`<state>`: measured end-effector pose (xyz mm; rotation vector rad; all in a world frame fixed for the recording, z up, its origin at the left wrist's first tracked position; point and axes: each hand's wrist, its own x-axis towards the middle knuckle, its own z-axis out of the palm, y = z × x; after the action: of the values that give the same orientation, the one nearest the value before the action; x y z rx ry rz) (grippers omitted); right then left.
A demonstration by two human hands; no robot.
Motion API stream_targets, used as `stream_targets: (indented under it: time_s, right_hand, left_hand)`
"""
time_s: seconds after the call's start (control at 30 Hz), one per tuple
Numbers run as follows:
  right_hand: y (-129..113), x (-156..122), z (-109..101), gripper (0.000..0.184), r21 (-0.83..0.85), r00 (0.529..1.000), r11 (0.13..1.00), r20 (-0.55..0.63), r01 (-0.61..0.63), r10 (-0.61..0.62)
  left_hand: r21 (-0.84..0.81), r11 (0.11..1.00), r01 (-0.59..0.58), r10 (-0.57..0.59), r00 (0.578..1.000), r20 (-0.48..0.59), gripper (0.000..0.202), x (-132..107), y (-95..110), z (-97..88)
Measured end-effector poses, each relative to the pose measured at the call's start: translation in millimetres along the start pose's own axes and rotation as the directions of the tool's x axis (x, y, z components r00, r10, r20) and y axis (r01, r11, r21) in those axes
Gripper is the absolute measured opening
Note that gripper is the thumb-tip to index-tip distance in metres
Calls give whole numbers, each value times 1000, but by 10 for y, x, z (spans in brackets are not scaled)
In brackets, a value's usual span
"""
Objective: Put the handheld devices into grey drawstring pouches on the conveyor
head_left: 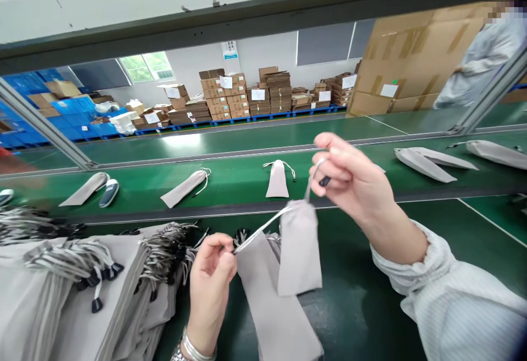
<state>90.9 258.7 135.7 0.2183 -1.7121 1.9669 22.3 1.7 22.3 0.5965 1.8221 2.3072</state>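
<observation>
My right hand (349, 185) is raised and pinches a white drawstring cord (315, 177) with a black tip, and a grey fabric pouch (299, 248) hangs from that cord. My left hand (209, 289) pinches another stretch of cord (261, 230) running to the pouch's mouth. Below the hanging pouch lies a second grey pouch (275, 311), partly hidden by it. A heap of grey pouches (69, 300) with bundled black-tipped cords lies to the left of my left hand. A metal bracelet (193, 349) circles my left wrist.
Grey pouches (185, 188) lie spaced along a green conveyor belt (230, 185) beyond my hands. Metal rails and a dark overhead beam (206, 31) frame the view. A person in a white smock (481, 59) stands at the right, near large cardboard sheets (415, 59); stacked cartons (222, 97) fill the back.
</observation>
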Motion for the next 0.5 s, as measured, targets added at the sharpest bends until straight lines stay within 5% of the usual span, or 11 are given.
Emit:
stream_targets:
  time_s: [0.1, 0.17, 0.2, 0.27, 0.37, 0.5]
  right_hand:
    - [81, 156, -185, 18, -257, 908, 927, -249, 273, -336]
    - [196, 280, -325, 15, -393, 829, 845, -278, 363, -486]
    - [271, 341, -389, 15, -446, 826, 815, -246, 369, -508]
    - [449, 456, -490, 21, -532, 890, 786, -123, 314, -438]
    - [773, 578, -561, 46, -632, 989, 763, 50, 139, -138]
    - [1200, 596, -523, 56, -678, 981, 735, 145, 4, 129]
  left_hand:
    - [303, 953, -20, 2, 998, 60, 15, -39, -165, 53]
    - [444, 892, -87, 37, 992, 120, 11, -60, -206, 70]
    - [497, 858, -133, 59, 985, 162, 9, -69, -212, 76]
    - [570, 785, -243, 104, 958, 266, 6, -82, -214, 83]
    - [617, 678, -399, 145, 896, 420, 7, -82, -224, 87]
    - [637, 582, -506, 153, 837, 525, 11, -60, -245, 77]
